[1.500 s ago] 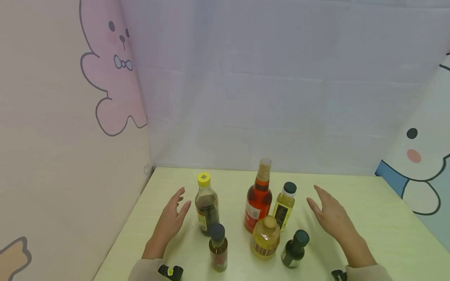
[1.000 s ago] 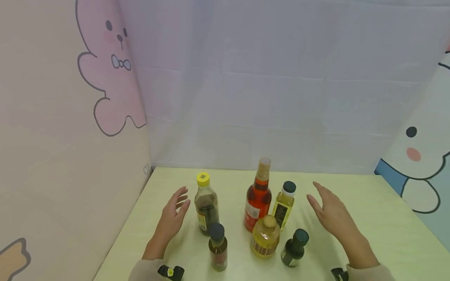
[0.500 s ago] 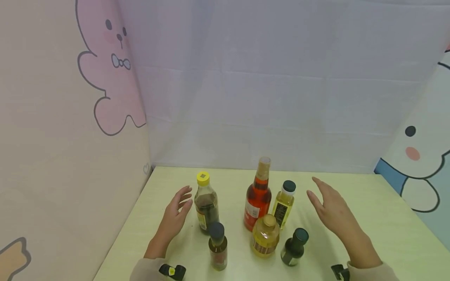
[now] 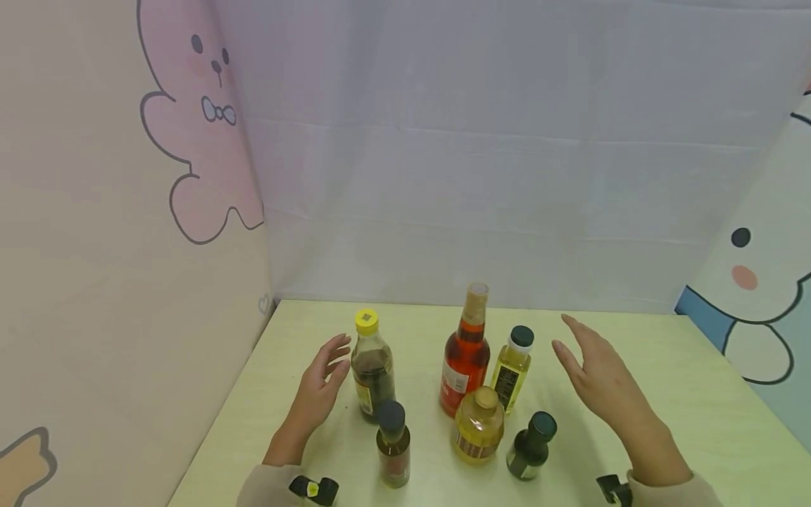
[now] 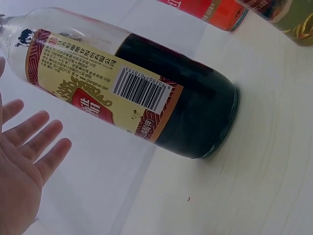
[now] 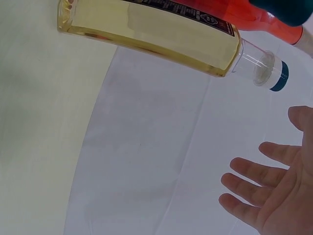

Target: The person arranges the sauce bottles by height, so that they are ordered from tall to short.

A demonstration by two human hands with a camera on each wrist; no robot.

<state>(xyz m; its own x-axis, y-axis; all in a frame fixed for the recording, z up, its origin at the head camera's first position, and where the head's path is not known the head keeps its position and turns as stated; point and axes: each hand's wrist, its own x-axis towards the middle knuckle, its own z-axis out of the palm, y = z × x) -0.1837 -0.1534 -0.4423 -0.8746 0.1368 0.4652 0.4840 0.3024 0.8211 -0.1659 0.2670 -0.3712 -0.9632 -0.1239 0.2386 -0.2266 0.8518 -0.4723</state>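
Observation:
In the head view my left hand [image 4: 319,387] hovers just left of a vinegar bottle [image 4: 372,366] with a yellow cap. Its fingers are spread and hold nothing; the left wrist view shows the dark-filled vinegar bottle [image 5: 132,81] and its barcode label beside them. My right hand [image 4: 602,377], palm turned inward, is held right of a bottle of pale yellow liquid [image 4: 512,370] with a dark green cap. In the right wrist view, the fingers of the right hand [image 6: 274,181] are extended below the cap end of that yellow bottle [image 6: 161,36], apart from it.
A tall bottle of red liquid [image 4: 465,366] stands mid-table behind a squat yellow bottle [image 4: 479,429]. Two small dark-capped bottles stand nearer: a brown one [image 4: 394,454] and a dark green one [image 4: 529,451]. A white curtain [image 4: 494,155] hangs behind the table [image 4: 671,394].
My left hand has shifted slightly right, closer to the vinegar bottle. The right hand has moved a little farther up in the head view. All the bottles stay where they were.

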